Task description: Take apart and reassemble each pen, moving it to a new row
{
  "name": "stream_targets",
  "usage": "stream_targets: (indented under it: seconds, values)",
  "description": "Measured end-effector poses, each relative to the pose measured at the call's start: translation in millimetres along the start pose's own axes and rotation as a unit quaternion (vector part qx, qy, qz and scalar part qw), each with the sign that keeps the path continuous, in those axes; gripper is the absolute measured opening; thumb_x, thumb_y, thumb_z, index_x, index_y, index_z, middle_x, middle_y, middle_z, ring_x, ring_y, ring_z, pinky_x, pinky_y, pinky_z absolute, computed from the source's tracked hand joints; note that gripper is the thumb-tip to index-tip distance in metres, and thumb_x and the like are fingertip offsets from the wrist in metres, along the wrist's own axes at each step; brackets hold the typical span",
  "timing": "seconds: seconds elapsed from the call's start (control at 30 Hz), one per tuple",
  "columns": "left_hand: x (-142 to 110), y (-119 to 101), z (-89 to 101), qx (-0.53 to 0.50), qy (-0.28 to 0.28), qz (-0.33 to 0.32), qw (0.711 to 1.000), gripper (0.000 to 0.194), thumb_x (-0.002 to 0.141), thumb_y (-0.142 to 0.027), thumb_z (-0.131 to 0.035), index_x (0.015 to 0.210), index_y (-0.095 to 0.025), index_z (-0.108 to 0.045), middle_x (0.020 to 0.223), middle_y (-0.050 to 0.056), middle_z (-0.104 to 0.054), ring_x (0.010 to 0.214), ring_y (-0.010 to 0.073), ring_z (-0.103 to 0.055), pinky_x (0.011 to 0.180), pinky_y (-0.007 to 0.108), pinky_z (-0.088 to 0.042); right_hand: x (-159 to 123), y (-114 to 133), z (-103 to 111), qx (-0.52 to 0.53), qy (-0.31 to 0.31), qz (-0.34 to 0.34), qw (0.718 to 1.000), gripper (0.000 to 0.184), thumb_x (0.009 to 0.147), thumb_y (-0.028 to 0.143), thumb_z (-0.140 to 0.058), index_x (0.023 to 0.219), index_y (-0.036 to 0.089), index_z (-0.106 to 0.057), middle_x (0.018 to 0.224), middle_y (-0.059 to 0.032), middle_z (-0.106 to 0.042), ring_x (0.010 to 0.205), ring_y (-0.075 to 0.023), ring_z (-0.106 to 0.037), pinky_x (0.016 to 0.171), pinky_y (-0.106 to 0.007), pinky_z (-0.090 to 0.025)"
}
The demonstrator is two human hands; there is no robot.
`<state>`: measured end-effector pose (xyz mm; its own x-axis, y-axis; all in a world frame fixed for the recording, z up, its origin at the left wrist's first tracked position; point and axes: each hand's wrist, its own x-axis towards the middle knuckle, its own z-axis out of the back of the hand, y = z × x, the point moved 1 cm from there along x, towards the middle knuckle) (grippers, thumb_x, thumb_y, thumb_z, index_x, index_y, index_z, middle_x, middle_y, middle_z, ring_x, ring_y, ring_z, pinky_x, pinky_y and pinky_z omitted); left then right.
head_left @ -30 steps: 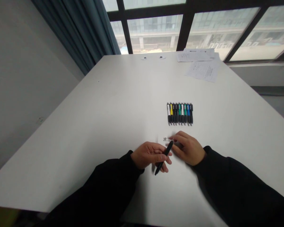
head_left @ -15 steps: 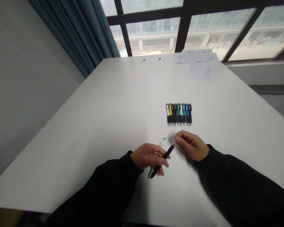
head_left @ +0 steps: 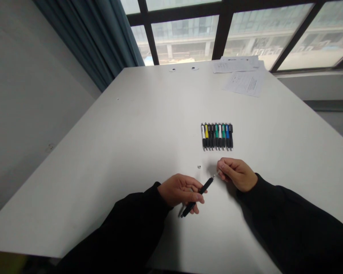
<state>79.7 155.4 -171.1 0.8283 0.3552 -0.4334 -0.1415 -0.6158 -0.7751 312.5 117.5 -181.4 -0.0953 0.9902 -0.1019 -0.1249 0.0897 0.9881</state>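
My left hand [head_left: 180,190] is closed around the barrel of a black pen [head_left: 207,185], which slants up to the right over the table. At the pen's upper end, my right hand [head_left: 240,176] pinches a thin pen refill [head_left: 216,175] that sticks out of the barrel. The refill's far end is hidden by my fingertips. A small silver pen tip [head_left: 199,166] lies on the table just above the pen, touched by neither hand. Beyond my right hand, several pens [head_left: 220,142] with white, yellow, black, green and blue barrels lie side by side in a row.
The white table [head_left: 148,125] reaches to the window. Printed papers [head_left: 246,82] lie at its far right corner, and two small round fittings [head_left: 194,68] sit along the far edge. A blue curtain [head_left: 103,42] hangs at the far left.
My right hand has shifted slightly right, away from the pen, and more of the thin refill shows between them. My left hand keeps its hold on the pen.
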Motion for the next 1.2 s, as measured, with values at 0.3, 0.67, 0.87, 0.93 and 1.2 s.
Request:
stream_targets:
  seconds: [0.3,0.67,0.87,0.93,1.2]
  values:
    - [0,-2,-2.0,0.0,-0.006,0.008,1.0,0.042,0.064,-0.031,-0.086,0.094,-0.008,-0.069,0.072,0.007,-0.071,0.048,0.0157,-0.067,0.042,0.02,-0.052,2,4,-1,-0.015,0.002,0.003,1.0,0.048,0.092,0.056,-0.052,0.064,0.017,-0.054,0.053,0.0023,-0.051,0.046,-0.0089,-0.039,0.048,-0.025,-0.03]
    - [1,0,-2.3,0.02,-0.009,0.007,1.0,0.041,0.064,-0.033,-0.086,0.093,-0.008,-0.068,0.072,0.006,-0.07,0.046,0.0152,-0.066,0.039,0.02,-0.05,1,4,-4,-0.041,0.007,0.02,0.999,0.044,0.091,0.052,-0.056,0.063,0.017,-0.055,0.052,0.0019,-0.052,0.047,-0.009,-0.039,0.048,-0.025,-0.031]
    - [1,0,-1.6,0.029,-0.015,0.014,0.999,0.044,0.062,-0.034,-0.086,0.093,-0.008,-0.068,0.07,0.005,-0.07,0.046,0.016,-0.067,0.039,0.02,-0.05,1,5,-4,-0.027,0.002,0.024,0.999,0.037,0.087,0.048,-0.063,0.067,0.016,-0.061,0.051,0.0023,-0.052,0.045,-0.0085,-0.039,0.044,-0.023,-0.029]
    - [1,0,-1.2,0.029,-0.022,0.015,0.999,0.043,0.063,-0.033,-0.086,0.093,-0.009,-0.068,0.07,0.006,-0.07,0.048,0.0167,-0.067,0.039,0.02,-0.05,1,5,-4,-0.029,-0.003,0.016,0.999,0.037,0.086,0.048,-0.063,0.068,0.016,-0.062,0.05,0.0026,-0.051,0.044,-0.0086,-0.039,0.043,-0.023,-0.028]
    - [3,2,0.1,0.029,-0.023,0.007,0.999,0.042,0.066,-0.033,-0.085,0.095,-0.009,-0.068,0.075,0.007,-0.071,0.052,0.0185,-0.07,0.044,0.024,-0.056,0,6,-10,-0.001,-0.011,0.033,0.999,0.028,0.079,0.044,-0.073,0.08,0.017,-0.07,0.059,0.0002,-0.059,0.051,-0.0109,-0.045,0.048,-0.025,-0.037]
